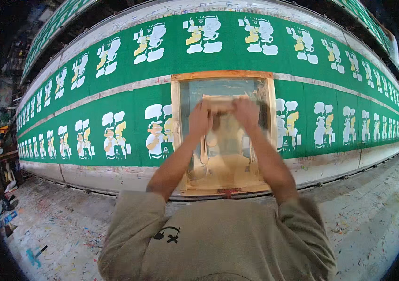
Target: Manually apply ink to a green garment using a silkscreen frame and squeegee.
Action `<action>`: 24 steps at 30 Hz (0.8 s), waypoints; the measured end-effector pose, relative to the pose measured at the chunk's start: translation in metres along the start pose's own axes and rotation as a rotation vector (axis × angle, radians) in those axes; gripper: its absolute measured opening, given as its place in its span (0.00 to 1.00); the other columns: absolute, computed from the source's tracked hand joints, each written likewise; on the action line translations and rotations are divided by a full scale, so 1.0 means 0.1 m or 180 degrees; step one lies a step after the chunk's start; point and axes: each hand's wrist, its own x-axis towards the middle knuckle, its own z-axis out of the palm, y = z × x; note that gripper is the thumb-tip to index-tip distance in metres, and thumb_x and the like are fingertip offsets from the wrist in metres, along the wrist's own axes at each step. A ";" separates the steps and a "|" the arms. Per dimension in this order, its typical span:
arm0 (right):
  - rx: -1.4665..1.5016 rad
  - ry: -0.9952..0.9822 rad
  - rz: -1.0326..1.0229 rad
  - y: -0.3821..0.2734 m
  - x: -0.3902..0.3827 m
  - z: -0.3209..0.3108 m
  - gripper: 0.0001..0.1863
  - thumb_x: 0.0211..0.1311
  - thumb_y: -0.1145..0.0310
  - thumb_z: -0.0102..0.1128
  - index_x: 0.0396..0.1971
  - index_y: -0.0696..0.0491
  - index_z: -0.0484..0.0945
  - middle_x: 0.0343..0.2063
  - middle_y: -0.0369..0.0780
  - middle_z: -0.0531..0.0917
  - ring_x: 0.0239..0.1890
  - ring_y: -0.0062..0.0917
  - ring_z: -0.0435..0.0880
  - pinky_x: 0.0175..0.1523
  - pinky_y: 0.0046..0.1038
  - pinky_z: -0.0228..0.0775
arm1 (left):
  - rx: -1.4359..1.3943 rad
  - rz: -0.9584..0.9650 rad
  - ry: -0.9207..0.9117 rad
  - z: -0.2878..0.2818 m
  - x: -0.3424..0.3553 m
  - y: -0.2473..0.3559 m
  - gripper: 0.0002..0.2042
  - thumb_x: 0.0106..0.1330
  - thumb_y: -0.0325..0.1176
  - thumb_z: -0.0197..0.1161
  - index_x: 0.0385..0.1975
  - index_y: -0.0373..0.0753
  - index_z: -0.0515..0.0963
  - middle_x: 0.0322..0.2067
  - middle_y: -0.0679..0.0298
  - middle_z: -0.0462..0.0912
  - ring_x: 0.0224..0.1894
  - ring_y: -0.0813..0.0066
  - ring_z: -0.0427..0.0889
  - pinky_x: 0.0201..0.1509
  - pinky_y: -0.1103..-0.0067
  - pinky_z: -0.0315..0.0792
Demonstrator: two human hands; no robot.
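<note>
A wooden-framed printing screen (176,140) rests on the long printing bed in front of me, its mesh smeared with pale yellow ink. My left hand (201,114) and my right hand (247,112) both grip a wooden squeegee (220,104) near the screen's upper part, one at each end. The squeegee and hands are blurred by motion. Green printed sheets (152,112) with white and yellow cartoon figures lie in long rows to either side of the screen and beyond it.
Pale strips (124,86) run along the bed between and beside the rows. More green sheets (368,18) are on beds at the upper corners. A cluttered heap of items (5,145) stands at the far left. The paint-speckled floor (358,210) runs along the near edge.
</note>
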 end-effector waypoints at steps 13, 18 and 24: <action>0.0252 -0.0460 -0.0656 -0.55 -2.03 -0.40 0.08 0.59 0.70 0.64 0.40 0.47 0.85 0.40 0.35 0.87 0.46 0.31 0.85 0.58 0.39 0.73 | 0.0606 -0.0599 0.1132 -0.11 -1.80 -0.45 0.24 0.65 0.47 0.68 0.52 0.34 0.77 0.51 0.47 0.78 0.57 0.46 0.75 0.56 0.56 0.73; 0.0251 0.0473 -0.0555 -0.45 -2.68 0.13 0.11 0.55 0.65 0.72 0.39 0.43 0.85 0.40 0.31 0.87 0.50 0.26 0.85 0.75 0.59 0.53 | 0.1798 -0.1527 0.0199 -0.39 -1.65 -0.53 0.22 0.61 0.43 0.71 0.48 0.36 0.74 0.49 0.50 0.73 0.58 0.42 0.70 0.54 0.51 0.71; -0.0019 0.0609 -0.0252 -0.18 -1.27 0.03 0.17 0.56 0.70 0.67 0.48 0.44 0.81 0.51 0.34 0.85 0.58 0.30 0.81 0.74 0.59 0.50 | 0.0406 -0.1097 0.0866 -0.29 -1.72 -0.64 0.23 0.57 0.32 0.70 0.49 0.32 0.69 0.39 0.44 0.79 0.45 0.41 0.81 0.49 0.57 0.76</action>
